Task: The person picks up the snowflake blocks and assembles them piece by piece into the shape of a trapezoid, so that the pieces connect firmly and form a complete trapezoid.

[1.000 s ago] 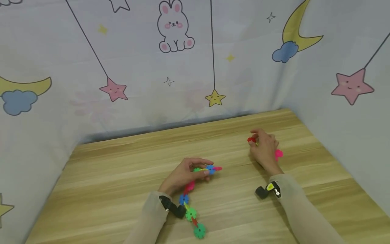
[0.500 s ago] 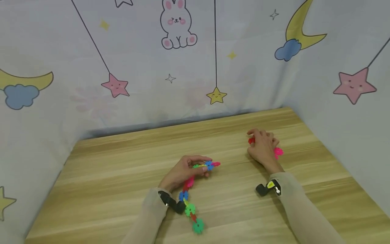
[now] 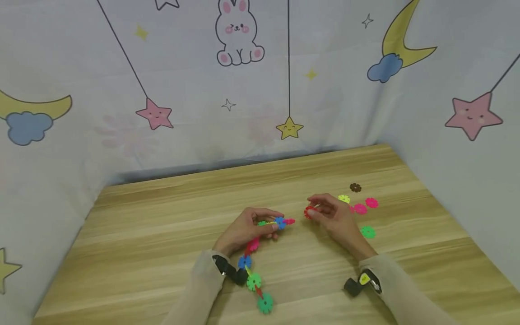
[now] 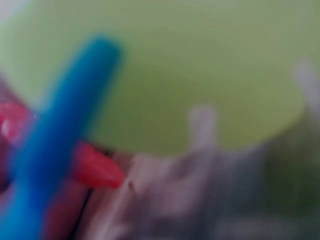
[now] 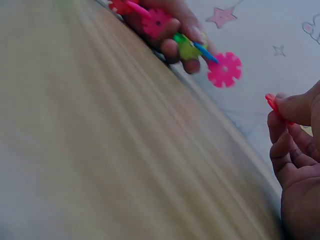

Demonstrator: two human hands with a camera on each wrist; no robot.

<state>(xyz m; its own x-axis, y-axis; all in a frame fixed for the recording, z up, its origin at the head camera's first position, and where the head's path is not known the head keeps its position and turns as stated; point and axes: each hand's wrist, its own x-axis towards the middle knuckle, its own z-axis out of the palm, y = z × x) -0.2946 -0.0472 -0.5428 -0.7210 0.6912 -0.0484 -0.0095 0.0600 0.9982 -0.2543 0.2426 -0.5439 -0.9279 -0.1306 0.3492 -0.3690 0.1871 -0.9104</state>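
Note:
A chain of interlocked snowflake discs (image 3: 253,281), notched plastic rounds in green, red, blue, pink and yellow, curves past the left wrist. My left hand (image 3: 243,231) pinches it near its far end, where a blue disc (image 3: 280,223) and a pink disc (image 3: 289,221) stick out beyond the fingers. Thumb and fingers of my right hand (image 3: 335,222) pinch a single red disc (image 3: 308,212), held a short gap to the right of the pink one. A yellow-green disc (image 4: 175,75) fills much of the left wrist view, blurred, with a blue disc (image 4: 65,125) edge-on before it.
Loose discs lie on the wooden table (image 3: 162,225) behind and beside the right hand: a brown disc (image 3: 355,187), a yellow disc (image 3: 344,198), pink discs (image 3: 371,202) and a green disc (image 3: 368,232). A printed cloth (image 3: 195,135) hangs behind the table.
My right hand has picked up the red disc from among the loose discs and carried it left, close to the chain's end. The left hand keeps its pinch, almost in place.

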